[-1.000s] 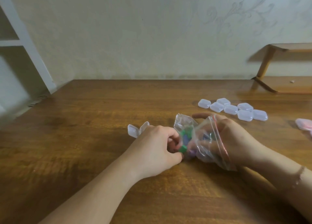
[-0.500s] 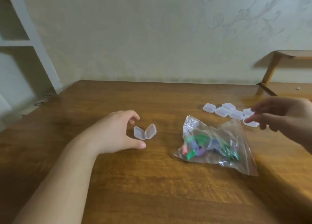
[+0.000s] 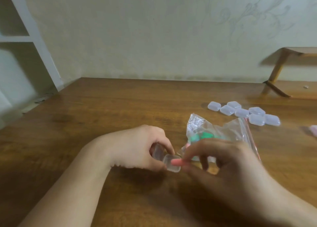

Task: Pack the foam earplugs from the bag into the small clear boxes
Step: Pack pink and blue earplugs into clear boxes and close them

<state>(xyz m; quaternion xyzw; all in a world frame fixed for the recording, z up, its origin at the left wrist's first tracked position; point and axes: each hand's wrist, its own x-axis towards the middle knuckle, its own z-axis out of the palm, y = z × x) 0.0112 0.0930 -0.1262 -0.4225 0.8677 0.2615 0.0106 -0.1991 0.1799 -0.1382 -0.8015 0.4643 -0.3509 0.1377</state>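
My left hand holds a small clear box with its lid swung open, just above the wooden table. My right hand pinches a pink foam earplug and its tip rests over the box's open half. Behind my right hand lies the clear zip bag with green and other coloured earplugs inside; my hand hides much of it.
Several shut clear boxes cluster at the right rear of the table. A pink object sits at the right edge, cut off. A low wooden rack stands at the back right, a white shelf unit at the left.
My left hand has picked up the open box. My right hand came back from the right and now holds a pink earplug at the box.
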